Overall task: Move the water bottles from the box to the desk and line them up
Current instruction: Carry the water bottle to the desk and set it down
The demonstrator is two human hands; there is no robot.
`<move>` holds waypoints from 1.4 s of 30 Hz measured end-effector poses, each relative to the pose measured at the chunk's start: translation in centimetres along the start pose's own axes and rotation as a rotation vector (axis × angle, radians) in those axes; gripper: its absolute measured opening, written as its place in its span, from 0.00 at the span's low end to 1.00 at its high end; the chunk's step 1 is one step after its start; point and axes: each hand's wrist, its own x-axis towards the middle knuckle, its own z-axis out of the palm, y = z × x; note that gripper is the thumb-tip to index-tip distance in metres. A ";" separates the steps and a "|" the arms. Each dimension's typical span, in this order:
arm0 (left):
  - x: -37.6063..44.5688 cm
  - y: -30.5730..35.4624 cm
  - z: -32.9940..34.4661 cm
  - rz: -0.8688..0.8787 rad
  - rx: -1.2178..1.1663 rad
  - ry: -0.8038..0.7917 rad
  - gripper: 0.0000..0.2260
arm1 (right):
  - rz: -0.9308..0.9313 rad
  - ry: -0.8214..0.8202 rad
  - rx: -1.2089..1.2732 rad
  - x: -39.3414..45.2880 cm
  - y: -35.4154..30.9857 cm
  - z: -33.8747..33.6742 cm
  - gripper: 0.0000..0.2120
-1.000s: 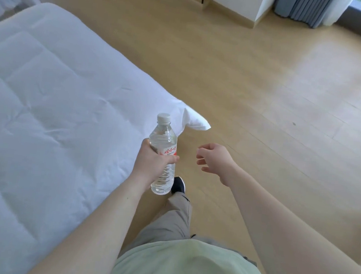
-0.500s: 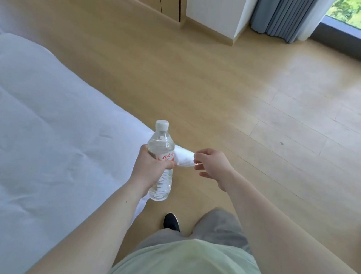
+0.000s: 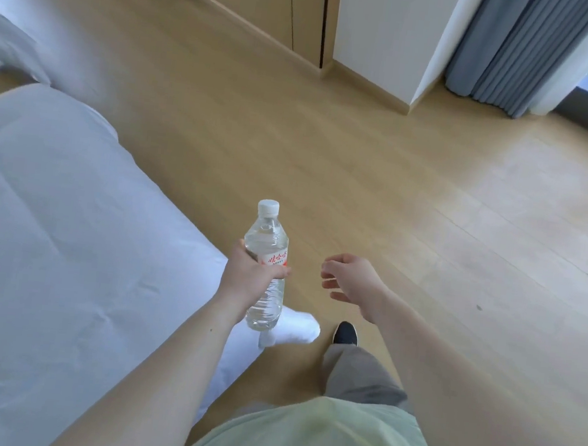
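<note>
Carrying on past the bed (image 3: pixel 46 231), the person has shifted forward and turned since a second ago: the bed's white quilted cover, soft and creased along stitched lines, now sits further left and lower, and the wardrobe doors, white wall corner and grey pleated curtain (image 3: pixel 517 46) have come into view ahead. The left hand (image 3: pixel 248 276) stays wrapped round the middle of the water bottle (image 3: pixel 267 267), holding it upright over the floor beside the bed's corner; it is clear ribbed plastic, full, with a white screw cap and a red-lettered label. The right hand (image 3: pixel 352 279) is empty, fingers loosely curled. Smooth pale wood planks (image 3: pixel 432 220) stretch ahead. Neither box nor desk is visible, so the bottle is probably mid-transfer, with placing and lining up not yet done.
</note>
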 end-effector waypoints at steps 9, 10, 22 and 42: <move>7.2 9.2 3.8 -0.036 -0.095 0.130 0.29 | -0.037 -0.089 -0.091 8.3 -9.7 -6.6 0.05; 8.0 9.8 3.7 -0.039 -0.101 0.149 0.30 | -0.040 -0.100 -0.099 9.2 -10.5 -6.8 0.05; 22.1 18.0 1.7 -0.079 -0.221 0.255 0.27 | -0.035 -0.192 -0.218 23.2 -22.2 -5.6 0.05; 48.6 33.9 -6.1 -0.140 -0.256 0.341 0.29 | -0.041 -0.270 -0.276 46.6 -48.4 -1.2 0.08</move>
